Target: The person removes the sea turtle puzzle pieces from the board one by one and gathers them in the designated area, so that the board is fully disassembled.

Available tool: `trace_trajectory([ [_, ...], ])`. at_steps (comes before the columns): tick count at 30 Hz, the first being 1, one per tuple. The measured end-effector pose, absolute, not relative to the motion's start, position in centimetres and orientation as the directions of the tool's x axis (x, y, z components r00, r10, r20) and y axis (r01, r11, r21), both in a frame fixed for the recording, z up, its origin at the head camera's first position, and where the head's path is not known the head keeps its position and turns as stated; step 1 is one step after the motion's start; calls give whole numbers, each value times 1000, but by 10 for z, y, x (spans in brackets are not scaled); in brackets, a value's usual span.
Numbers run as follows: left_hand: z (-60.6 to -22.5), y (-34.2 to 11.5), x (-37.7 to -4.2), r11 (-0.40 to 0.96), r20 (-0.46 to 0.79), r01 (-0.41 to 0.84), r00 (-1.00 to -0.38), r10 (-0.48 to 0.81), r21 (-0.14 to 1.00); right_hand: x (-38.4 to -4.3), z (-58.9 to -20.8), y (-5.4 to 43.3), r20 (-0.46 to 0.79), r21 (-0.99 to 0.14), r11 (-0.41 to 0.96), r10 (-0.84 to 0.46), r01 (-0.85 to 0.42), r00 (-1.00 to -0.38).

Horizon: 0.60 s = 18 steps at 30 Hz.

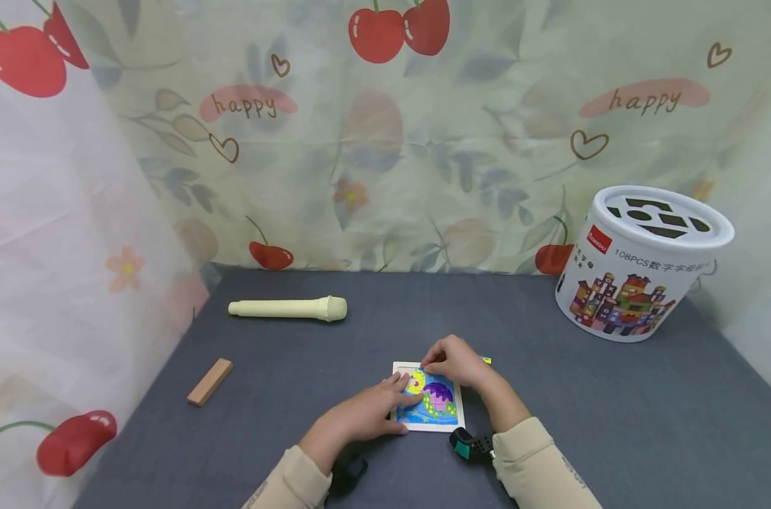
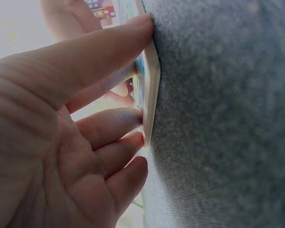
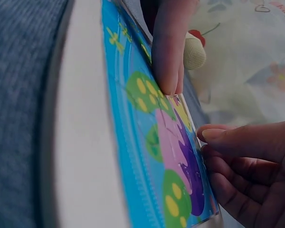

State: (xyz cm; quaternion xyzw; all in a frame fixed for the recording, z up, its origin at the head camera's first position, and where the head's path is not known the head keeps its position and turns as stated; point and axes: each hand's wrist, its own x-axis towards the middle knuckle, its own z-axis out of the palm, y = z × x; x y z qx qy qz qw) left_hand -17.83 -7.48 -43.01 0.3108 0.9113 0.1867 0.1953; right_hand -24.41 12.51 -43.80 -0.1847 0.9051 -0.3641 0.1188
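Note:
A jigsaw puzzle (image 1: 437, 417) with a colourful turtle picture lies in a pale frame on the dark table. My left hand (image 1: 375, 411) rests across its left side, fingers reaching over the picture and thumb at the near rim. In the left wrist view the left thumb (image 2: 109, 50) lies along the frame's edge (image 2: 153, 80). At the far side of the picture, my right hand (image 1: 456, 362) has thumb and curled fingers close together, touching the puzzle. In the right wrist view those fingertips (image 3: 211, 134) meet its edge; whether a piece is between them is hidden.
A small yellow-topped item (image 1: 486, 360) shows beside my right wrist. Farther left lie a cream toy microphone (image 1: 287, 308) and a wooden block (image 1: 210, 382). A large white bucket (image 1: 639, 265) stands at the back right, before a patterned curtain (image 1: 423, 141).

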Motion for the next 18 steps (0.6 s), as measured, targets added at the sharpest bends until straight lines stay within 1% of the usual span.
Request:
trace_trajectory([
  [5,-431,-75,-179,740,-250,482,-731,634,469,-242,-438,125,-55,-701,658,-434,-275,-899],
  [12,-430,-75,-178,734,-244,485,-729,640,476,-239,-442,121,-11,-694,634,-483,-341,-875],
  [18,-429,-75,-177,735,-241,486,-731,638,473,-240,-443,119,-15,-691,642,-473,-333,-881],
])
